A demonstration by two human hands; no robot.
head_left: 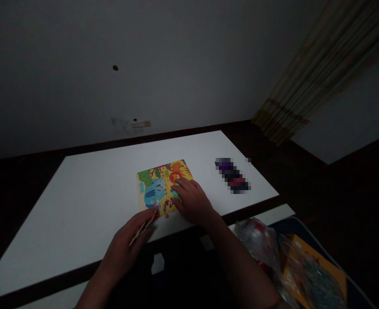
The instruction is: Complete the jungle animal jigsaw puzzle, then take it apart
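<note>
Jigsaw (165, 184) lies on the white table (89, 193), near its front edge and between the person's two hands. The left forearm (95, 281) rises from the bottom edge and slants to the right. The left hand (126, 244) is held on edge at the table's front, just beside the jigsaw's near left corner, its fingers stretched forward. Fingers and thumb are pressed together, pinching something thin and flat (142, 231) whose pale edge shows between them; the hand hides how many pieces that is.

The right forearm (241, 262) comes in from the lower right. The right hand (192, 201) rests palm down over the jigsaw's right side, fingers a little spread and bent at the tips, touching the picture near the lion (175, 176). Whether a piece lies under that palm cannot be told. To the left, the picture shows a blue elephant (155, 194) and a green tree (144, 177).

Pale marks on the yellow box (332, 268) at lower right are too dim to read; clear plastic wrapping (256, 234) lies beside it. A dark item (232, 175) with purple and red patches, on the table's right side, is blurred into coarse squares.
</note>
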